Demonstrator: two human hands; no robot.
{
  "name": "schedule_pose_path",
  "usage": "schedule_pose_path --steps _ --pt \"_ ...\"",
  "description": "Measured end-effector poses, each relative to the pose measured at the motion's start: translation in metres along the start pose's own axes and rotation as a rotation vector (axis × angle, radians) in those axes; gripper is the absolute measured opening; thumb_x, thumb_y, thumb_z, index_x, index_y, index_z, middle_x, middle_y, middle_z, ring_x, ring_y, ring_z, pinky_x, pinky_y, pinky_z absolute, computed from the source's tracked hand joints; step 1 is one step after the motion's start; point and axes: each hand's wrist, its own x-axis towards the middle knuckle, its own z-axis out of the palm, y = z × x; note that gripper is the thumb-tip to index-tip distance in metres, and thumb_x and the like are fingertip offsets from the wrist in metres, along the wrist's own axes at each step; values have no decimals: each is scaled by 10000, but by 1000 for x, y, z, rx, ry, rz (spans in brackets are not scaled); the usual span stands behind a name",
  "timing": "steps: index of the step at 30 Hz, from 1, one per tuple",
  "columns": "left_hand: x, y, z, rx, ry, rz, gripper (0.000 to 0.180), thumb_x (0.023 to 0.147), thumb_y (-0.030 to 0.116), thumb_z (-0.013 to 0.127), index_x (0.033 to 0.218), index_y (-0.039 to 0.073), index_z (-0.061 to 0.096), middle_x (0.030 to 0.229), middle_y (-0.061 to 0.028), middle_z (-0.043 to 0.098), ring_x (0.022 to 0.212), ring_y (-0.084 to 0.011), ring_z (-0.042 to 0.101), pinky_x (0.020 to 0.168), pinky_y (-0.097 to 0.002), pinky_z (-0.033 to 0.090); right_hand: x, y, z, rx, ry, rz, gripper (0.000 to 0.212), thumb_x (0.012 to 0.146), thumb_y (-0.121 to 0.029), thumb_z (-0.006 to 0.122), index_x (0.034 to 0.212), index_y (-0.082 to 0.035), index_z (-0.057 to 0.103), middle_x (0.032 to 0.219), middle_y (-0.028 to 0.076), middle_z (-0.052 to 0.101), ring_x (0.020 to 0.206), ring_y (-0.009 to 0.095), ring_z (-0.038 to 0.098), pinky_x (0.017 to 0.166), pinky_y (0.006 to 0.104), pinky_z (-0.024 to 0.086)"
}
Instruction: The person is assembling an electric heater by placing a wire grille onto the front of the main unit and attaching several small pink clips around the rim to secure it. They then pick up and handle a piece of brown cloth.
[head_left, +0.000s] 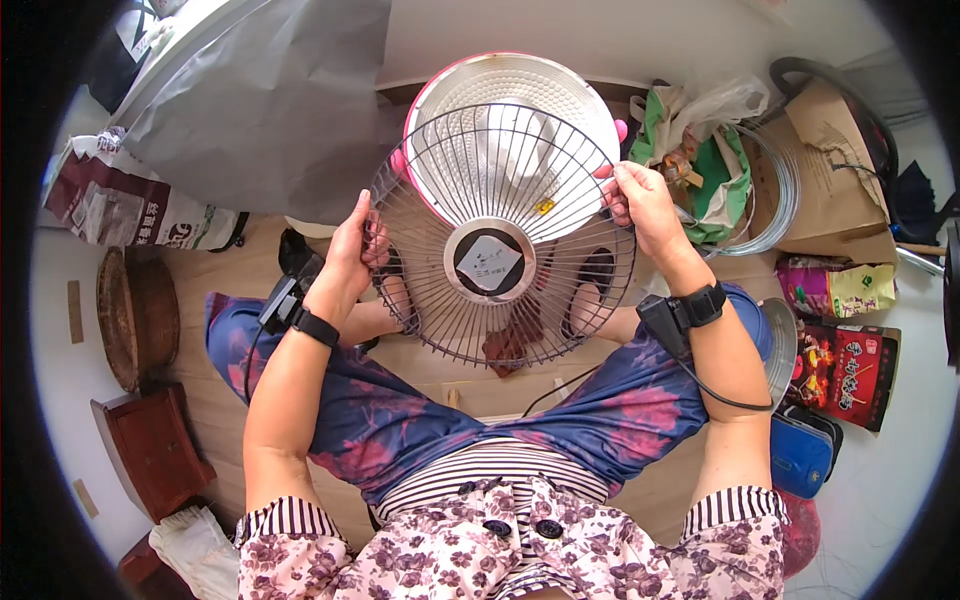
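I hold the round grey wire fan grille (503, 235) upright over my lap, left hand (352, 250) and right hand (640, 200) with fingers closed on opposite rim edges; it looks light and stiff, though its thin wires might bend, so the rim seems safest

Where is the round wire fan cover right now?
The wire fan cover is mid-picture, held by the left hand and right hand, above the pink-rimmed fan.

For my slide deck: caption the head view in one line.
Seated person's left hand and right hand grip opposite rims of a round wire fan guard held above a pink-rimmed fan.
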Motion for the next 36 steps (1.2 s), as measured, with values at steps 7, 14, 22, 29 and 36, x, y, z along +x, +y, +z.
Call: schedule_pose_path --steps 7,14,22,29,36 --pt "-1 5 3 -6 25 -37 465 895 489 493 605 150 363 471 52 328 351 -53 215 360 -209 189 7 14 -4 -104 68 21 270 948 -252 435 973 -17 565 773 20 575 593 37 453 499 174 394" --pt "-2 11 -4 -43 -52 1 518 879 529 487 546 157 350 440 58 303 334 -59 193 339 -218 166 1 9 -2 -67 47 147 460 941 -441 395 1022 -12 540 870 78 593 717 131 570 601 268 494" --pt "3 18 -13 -206 -35 -1 548 886 546 454 518 161 326 444 55 270 342 -67 180 333 -227 147 -6 8 4 -27 -28 234 626 861 -602 445 1112 -29 472 932 93 584 746 155 598 639 297 482" --pt "6 17 -15 -190 13 24 474 923 460 446 584 140 363 466 44 306 346 -63 206 342 -219 179 -4 6 8 -264 -96 95 634 763 -395 709 1163 15 436 942 69 574 739 103 560 563 226 463" --pt "9 13 -14 -152 83 31 419 921 426 470 633 131 395 503 22 363 373 -73 241 361 -222 199 -3 1 12 -281 -111 84 696 724 -342 758 1185 55 421 908 62 593 722 87 543 538 205 449"
